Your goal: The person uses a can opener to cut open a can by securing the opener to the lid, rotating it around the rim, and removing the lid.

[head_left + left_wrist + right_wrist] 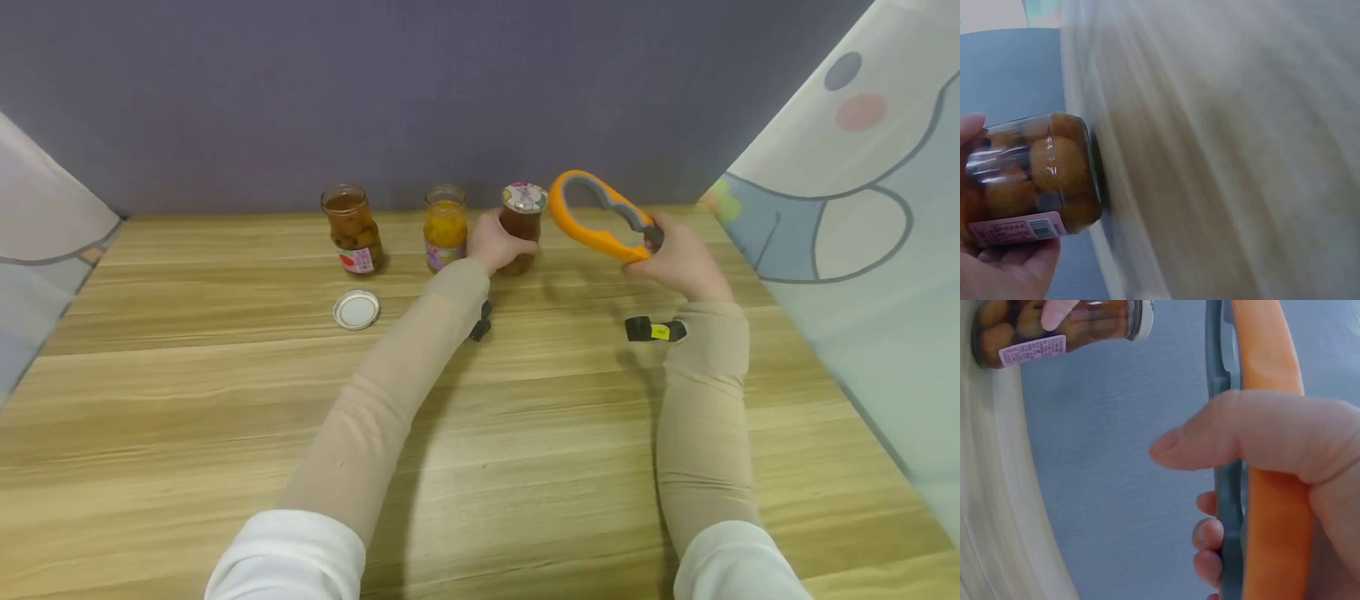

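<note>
My left hand (497,242) grips a glass jar (520,229) by its side at the back of the table. Its patterned lid (525,197) is on. Round brown pieces and a pink label show through the glass of this jar (1060,162) in the left wrist view. In my right hand (686,258) is an orange and grey jar opener (597,240), its loop held in the air just right of the lid. The right wrist view has the thumb (1229,431) across the orange side of the opener, with fingertips curled round its grey inner edge.
Left of the held jar stand an open jar (446,229) of yellow fruit and an open jar (352,233) of dark fruit. A loose lid (356,309) lies on the wooden table (525,467). A grey panel (375,100) rises behind the jars.
</note>
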Action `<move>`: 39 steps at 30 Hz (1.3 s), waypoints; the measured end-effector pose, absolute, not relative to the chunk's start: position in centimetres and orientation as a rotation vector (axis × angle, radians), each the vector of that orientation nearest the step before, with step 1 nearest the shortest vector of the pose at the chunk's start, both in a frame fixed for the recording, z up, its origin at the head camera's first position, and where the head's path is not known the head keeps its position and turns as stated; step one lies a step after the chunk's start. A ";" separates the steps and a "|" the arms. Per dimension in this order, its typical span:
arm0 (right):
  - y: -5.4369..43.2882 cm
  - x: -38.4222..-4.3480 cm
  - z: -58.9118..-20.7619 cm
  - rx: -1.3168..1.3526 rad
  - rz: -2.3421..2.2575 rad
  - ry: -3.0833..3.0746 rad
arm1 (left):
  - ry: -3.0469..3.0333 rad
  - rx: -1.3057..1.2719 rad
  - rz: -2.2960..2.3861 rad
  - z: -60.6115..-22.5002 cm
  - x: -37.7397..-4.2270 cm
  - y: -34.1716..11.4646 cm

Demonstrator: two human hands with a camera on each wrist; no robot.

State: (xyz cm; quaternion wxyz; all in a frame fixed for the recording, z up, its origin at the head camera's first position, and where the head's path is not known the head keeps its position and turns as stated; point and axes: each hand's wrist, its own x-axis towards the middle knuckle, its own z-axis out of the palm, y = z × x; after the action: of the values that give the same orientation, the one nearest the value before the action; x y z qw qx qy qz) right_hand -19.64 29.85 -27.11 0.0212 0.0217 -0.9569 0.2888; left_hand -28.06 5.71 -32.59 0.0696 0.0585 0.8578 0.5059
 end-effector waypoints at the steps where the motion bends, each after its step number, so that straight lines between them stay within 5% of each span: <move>1: 29.9 -19.6 -27.1 0.057 0.900 -2.957 | 2.591 0.194 1.502 -32.6 -28.0 5.7; 19: 31.0 -19.9 -27.2 -0.045 0.929 -2.885 | 2.527 0.532 1.477 -28.7 -25.2 4.0; 39: 30.2 -20.9 -27.8 0.086 0.841 -2.975 | 2.386 0.596 1.505 -28.8 -20.2 -0.9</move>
State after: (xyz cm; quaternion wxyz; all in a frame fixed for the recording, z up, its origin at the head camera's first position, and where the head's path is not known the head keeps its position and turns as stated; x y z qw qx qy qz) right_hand -20.94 30.16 -27.80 0.0243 0.0277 -0.9617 0.2717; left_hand -20.18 -0.89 -28.80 0.1286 0.2050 0.8207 0.5177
